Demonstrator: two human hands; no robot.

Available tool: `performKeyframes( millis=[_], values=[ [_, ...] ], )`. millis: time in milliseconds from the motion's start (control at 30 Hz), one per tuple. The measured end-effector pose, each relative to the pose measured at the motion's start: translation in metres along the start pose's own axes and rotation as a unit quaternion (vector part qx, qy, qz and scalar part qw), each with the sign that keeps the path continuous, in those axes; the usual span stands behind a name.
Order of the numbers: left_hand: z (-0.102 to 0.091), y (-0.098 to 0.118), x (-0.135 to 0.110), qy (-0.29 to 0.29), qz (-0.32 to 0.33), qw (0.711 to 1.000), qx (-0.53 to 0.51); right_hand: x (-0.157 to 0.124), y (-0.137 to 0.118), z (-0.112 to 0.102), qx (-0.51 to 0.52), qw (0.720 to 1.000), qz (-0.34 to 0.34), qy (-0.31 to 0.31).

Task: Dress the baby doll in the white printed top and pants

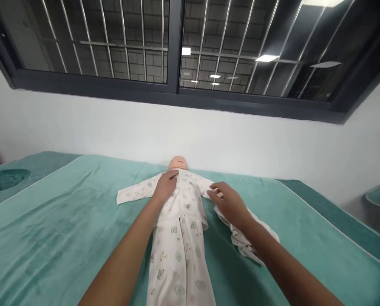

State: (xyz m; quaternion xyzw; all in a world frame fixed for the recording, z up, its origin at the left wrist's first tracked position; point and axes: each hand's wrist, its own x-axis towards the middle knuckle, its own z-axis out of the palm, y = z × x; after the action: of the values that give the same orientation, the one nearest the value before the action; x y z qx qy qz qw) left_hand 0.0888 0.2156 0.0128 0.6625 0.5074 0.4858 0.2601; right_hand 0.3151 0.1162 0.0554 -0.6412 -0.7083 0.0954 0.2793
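Note:
A baby doll [178, 162] lies on its back, head toward the wall. It wears a white printed long-sleeved top [187, 199] and white printed pants [177, 259]. My left hand [166, 185] rests on the chest near the collar, fingers lying on the cloth; their tips are partly hidden. My right hand [230, 203] is beside the sleeve on the right, thumb and fingers apart and curved. Whether it touches the sleeve end I cannot tell. The left sleeve [134, 193] stretches out flat. A crumpled white cloth [242, 242] lies partly under my right forearm.
A green plush cover [65, 225] lies beneath the doll, with darker green borders. The white wall [120, 123] rises behind it, below a dark-framed window [174, 91] with metal bars. At the left is a dark green oval hollow [7, 180].

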Motion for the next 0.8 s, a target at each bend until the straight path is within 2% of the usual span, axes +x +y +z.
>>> performKeyframes(
  millis=[67, 100, 167, 267, 400, 600, 700, 800],
  values=[
    [0.002, -0.008, 0.002, -0.010, 0.014, 1.000, 0.007, 0.028, -0.030, 0.034, -0.003, 0.997, -0.073, 0.008],
    [0.002, -0.012, 0.002, -0.014, 0.027, 0.999, 0.017, 0.044, -0.043, 0.049, -0.021, 0.996, -0.087, 0.015],
    [0.001, -0.017, 0.000, -0.022, 0.057, 0.997, 0.048, 0.076, -0.062, 0.074, -0.063, 0.996, -0.062, -0.006],
    [-0.002, -0.022, -0.001, -0.029, 0.077, 0.993, 0.080, 0.112, -0.071, 0.096, -0.080, 0.996, -0.011, -0.046],
    [-0.003, -0.025, 0.002, -0.041, 0.069, 0.995, 0.066, 0.128, -0.057, 0.106, -0.058, 0.998, -0.004, -0.034],
    [-0.003, -0.026, 0.007, -0.074, 0.091, 0.990, 0.074, 0.135, -0.037, 0.108, 0.015, 0.998, -0.048, -0.025],
    [-0.003, -0.026, 0.008, -0.073, 0.079, 0.992, 0.068, 0.140, -0.033, 0.110, 0.060, 0.997, -0.049, -0.017],
    [-0.003, -0.027, 0.006, -0.063, 0.081, 0.993, 0.062, 0.137, -0.030, 0.113, 0.101, 0.994, -0.032, 0.018]
  ],
)
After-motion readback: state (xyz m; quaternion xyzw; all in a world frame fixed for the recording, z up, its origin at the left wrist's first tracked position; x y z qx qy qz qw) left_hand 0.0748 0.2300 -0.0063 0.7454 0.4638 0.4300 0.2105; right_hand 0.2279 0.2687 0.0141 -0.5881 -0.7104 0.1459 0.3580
